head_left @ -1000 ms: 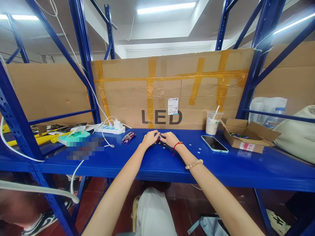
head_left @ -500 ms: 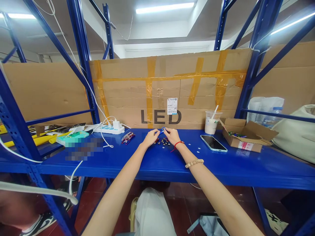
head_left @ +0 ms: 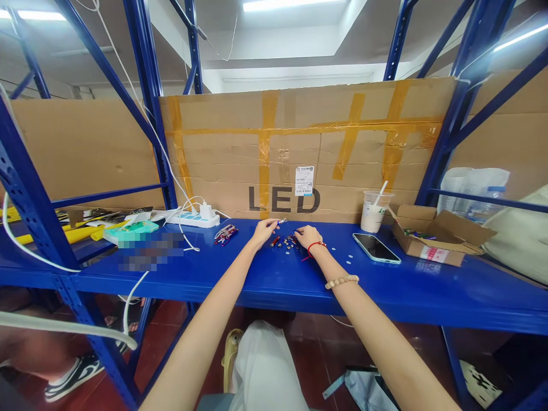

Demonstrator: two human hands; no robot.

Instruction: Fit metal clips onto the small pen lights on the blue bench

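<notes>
My left hand (head_left: 264,232) is closed in a pinch on a small shiny metal piece (head_left: 282,221), which sticks out to the right of its fingertips. My right hand (head_left: 309,235), with a red cord and a beaded bracelet on its wrist, reaches down at the right edge of a loose pile of small metal parts (head_left: 291,242). Its fingers are curled together; what they hold, if anything, is too small to make out. To the left of my left hand lies a bundle of dark red and silver pieces (head_left: 225,234). Their exact kind cannot be told.
A phone (head_left: 377,248), a cup with a straw (head_left: 373,212) and an open cardboard box (head_left: 432,242) stand on the right. A white power strip (head_left: 199,219) with cables lies at the left. A cardboard wall (head_left: 205,165) closes off the back of the blue shelf (head_left: 265,285).
My hands, together before, have moved apart. The left keeps a small metal piece; the right has dropped to the pile's edge. The view has shifted slightly.
</notes>
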